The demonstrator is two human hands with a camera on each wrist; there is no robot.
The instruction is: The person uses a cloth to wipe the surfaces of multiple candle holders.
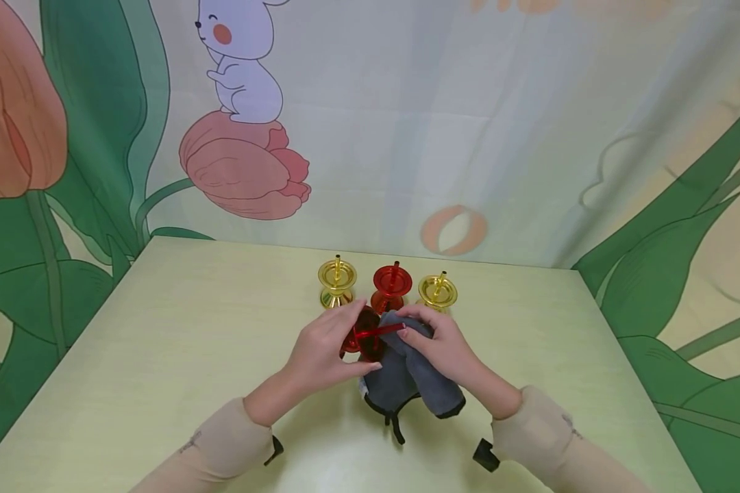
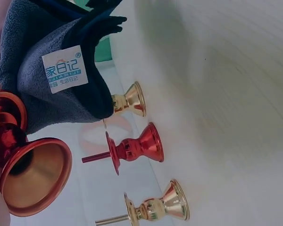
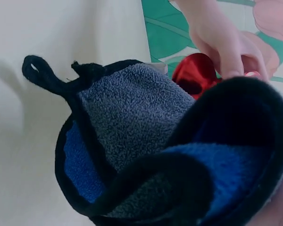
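My left hand point(image 1: 322, 348) grips a shiny red metal candle holder point(image 2: 32, 176), tipped on its side so its hollow, gold-lined base shows in the left wrist view. Its thin red stem points toward my right hand point(image 1: 442, 342). That hand holds a folded grey cloth point(image 1: 393, 382) against the candle holder, thumb and fingers at the stem's end. Black binding, a hanging loop point(image 3: 41, 75) and a blue inner side point(image 3: 226, 162) mark the cloth. In the left wrist view a white printed label point(image 2: 65, 69) shows on it.
Beyond my hands, three candle holders stand upright in a row: a gold one point(image 1: 337, 275) at left, a red one point(image 1: 392, 281) in the middle, another gold one point(image 1: 438, 291) at right. The pale table point(image 1: 191, 329) ends at a printed curtain point(image 1: 376, 137).
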